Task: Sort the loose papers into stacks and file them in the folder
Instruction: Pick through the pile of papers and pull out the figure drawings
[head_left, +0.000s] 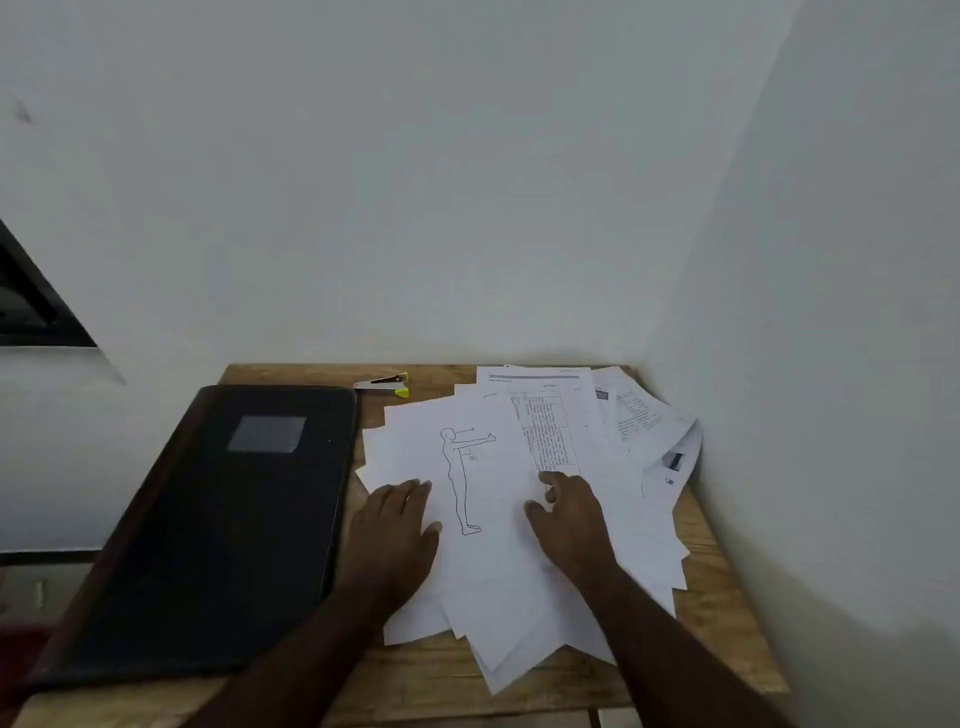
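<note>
Loose papers (519, 519) fanned over the right half of the wooden table (727, 597), long axes mostly near-to-far, leaning left. Left hand (397, 525) flat, fingers together, pressing them. Right hand (569, 512) rests on top, fingers loosely curled. Closed black folder (218, 530) lies left, same axis.

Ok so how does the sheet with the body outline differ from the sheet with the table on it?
The outline sheet shows a line-drawn standing figure; the table sheet carries a dense printed grid. The outline sheet lies nearer, with the left hand resting on it; the table sheet lies farther back, partly beneath it, under the right hand's fingertips. Both are white, loose and askew.
</note>
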